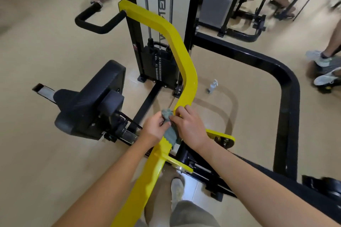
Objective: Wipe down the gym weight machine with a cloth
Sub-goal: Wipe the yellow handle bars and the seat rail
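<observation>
Cloth point(170, 133): grey-green, draped over the machine's yellow lever arm point(178, 46) at its lower bend.
My left hand point(156, 128): grips the bunched top of it.
My right hand point(189, 127): thumb pinches it, fingers curled on the arm's edge.
Spray bottle point(213, 85): on the floor point(55, 57) beyond.

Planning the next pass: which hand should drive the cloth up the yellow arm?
Probably left: the left hand grips the bunched cloth against the yellow arm, while the right hand mostly curls over that arm.

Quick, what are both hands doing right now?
Left hand: grips the cloth.
Right hand: fingers curled round the yellow bar, thumb touching the cloth.
</observation>
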